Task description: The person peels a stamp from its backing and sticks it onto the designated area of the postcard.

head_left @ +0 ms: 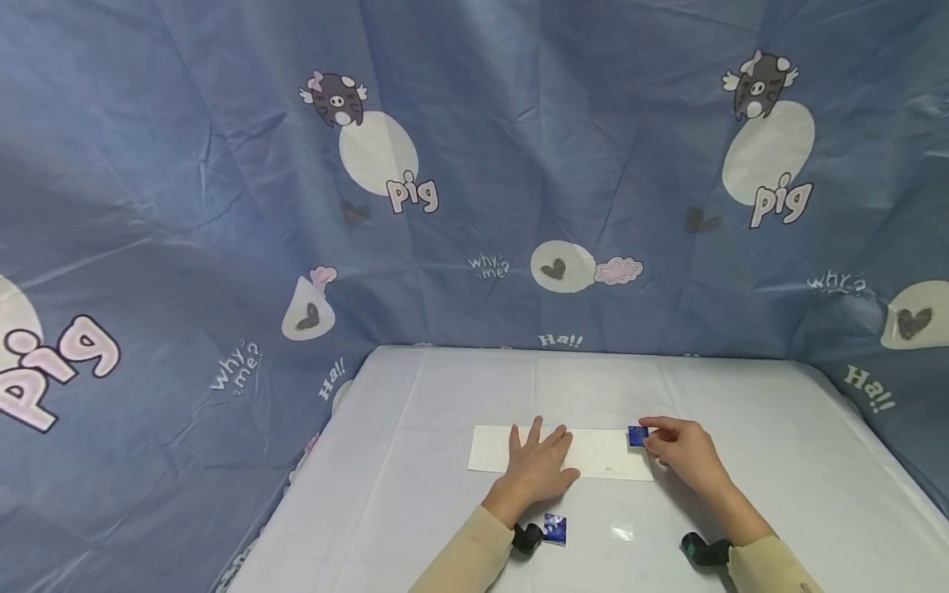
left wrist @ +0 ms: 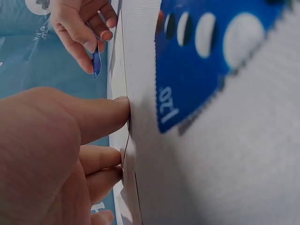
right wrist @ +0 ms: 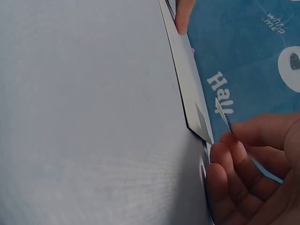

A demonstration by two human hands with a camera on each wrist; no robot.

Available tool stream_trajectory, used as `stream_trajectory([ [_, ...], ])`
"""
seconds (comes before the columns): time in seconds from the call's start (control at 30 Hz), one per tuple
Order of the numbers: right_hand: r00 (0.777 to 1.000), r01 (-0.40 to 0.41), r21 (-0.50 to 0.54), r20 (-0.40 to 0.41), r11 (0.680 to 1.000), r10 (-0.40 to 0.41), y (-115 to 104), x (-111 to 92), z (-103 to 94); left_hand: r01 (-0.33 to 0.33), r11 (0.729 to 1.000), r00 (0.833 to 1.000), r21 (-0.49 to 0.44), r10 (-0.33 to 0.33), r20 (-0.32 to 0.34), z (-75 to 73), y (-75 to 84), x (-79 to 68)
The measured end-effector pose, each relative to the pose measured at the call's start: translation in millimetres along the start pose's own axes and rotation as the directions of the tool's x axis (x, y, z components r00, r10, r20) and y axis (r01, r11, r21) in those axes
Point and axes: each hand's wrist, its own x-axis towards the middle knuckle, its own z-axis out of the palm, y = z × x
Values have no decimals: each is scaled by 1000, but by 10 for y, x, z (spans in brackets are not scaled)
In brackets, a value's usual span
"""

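My left hand (head_left: 534, 471) rests with spread fingers on a long white paper rectangle (head_left: 600, 455) lying flat on the table. At that paper's right end, my right hand (head_left: 689, 455) pinches a small blue postage stamp (head_left: 636, 436) between thumb and fingertips. Seen edge-on in the right wrist view, the stamp (right wrist: 224, 117) is tilted just above the paper's corner, its pale back partly showing. A second blue stamp (head_left: 555, 529) lies near my left wrist. Close up in the left wrist view, this stamp (left wrist: 201, 56) shows perforated edges, white moon-like shapes and printed figures.
A white cloth covers the table (head_left: 415, 527). A small shiny patch (head_left: 622, 534) lies right of the loose stamp. Black devices sit at my left wrist (head_left: 528, 539) and right wrist (head_left: 703, 550). Behind the table hangs a blue patterned curtain (head_left: 474, 165).
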Motion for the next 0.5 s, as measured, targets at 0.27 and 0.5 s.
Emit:
stream_trajectory([
  [0.27,1000,-5,-28,26,1000,5,-5,41,26,6,1000,1000,2,-6,0,6,0,-19],
  [0.5,999,-15,-99,50,995,20,-3,85,39,-3,1000,1000,-3,3,-11,6,-10,-8],
])
